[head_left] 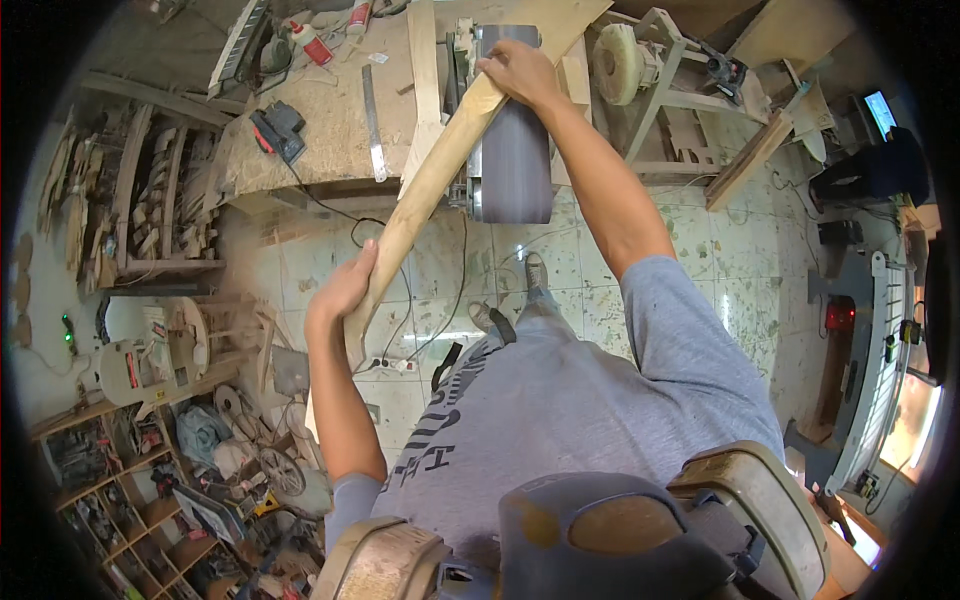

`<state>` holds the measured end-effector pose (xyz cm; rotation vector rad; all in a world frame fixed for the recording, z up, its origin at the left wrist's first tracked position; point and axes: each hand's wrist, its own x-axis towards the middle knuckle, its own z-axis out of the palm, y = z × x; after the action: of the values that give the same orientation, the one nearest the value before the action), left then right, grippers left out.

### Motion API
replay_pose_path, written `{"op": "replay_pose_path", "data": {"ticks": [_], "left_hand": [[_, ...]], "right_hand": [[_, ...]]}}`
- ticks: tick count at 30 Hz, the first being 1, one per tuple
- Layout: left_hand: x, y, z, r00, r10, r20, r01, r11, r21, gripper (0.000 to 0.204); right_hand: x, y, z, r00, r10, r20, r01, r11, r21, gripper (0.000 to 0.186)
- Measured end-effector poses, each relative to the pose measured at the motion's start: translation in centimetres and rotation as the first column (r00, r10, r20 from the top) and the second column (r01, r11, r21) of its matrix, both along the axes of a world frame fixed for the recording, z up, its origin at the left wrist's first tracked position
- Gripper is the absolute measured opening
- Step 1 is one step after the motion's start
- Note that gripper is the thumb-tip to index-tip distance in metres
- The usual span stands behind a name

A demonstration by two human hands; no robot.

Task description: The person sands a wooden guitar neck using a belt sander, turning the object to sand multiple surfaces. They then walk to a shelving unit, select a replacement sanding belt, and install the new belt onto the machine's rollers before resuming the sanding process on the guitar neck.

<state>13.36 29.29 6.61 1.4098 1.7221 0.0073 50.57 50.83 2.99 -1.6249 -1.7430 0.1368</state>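
A long, pale wooden board (pixel 425 200) slants across from the lower left to the far end of the bench. My left hand (pixel 342 285) is closed round its near end, the thumb along its edge. At the far end my right hand (pixel 520 75) grips it, fingers bent over the wood. That end lies over the wide grey belt of a belt sander (pixel 517 165), just under my right hand. Whether the wood presses on the belt I cannot tell. The belt's surface looks streaked.
On the dusty workbench (pixel 330 150) lie a metal ruler (pixel 373 120), a black power tool (pixel 280 132) with a cord, and a red-and-white bottle (pixel 312 43). Cords run over the tiled floor to a power strip (pixel 390 364). Wood scraps fill a rack (pixel 160 200) at left.
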Motion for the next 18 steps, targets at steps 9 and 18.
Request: {"op": "replay_pose_path", "data": {"ticks": [9,18], "left_hand": [[3.3,9.2,-1.5,0.973,-0.175,0.152,0.118,0.938,0.326,0.079],[15.1,18.8,-2.1,0.881,-0.341,-0.329,0.464,0.761,0.454,0.085]], "right_hand": [[7.3,-0.1,-1.1,0.990,-0.114,-0.084,0.124,0.984,0.128,0.040],[22.0,0.1,-1.0,0.973,-0.230,-0.023,0.231,0.966,0.115,0.038]]}}
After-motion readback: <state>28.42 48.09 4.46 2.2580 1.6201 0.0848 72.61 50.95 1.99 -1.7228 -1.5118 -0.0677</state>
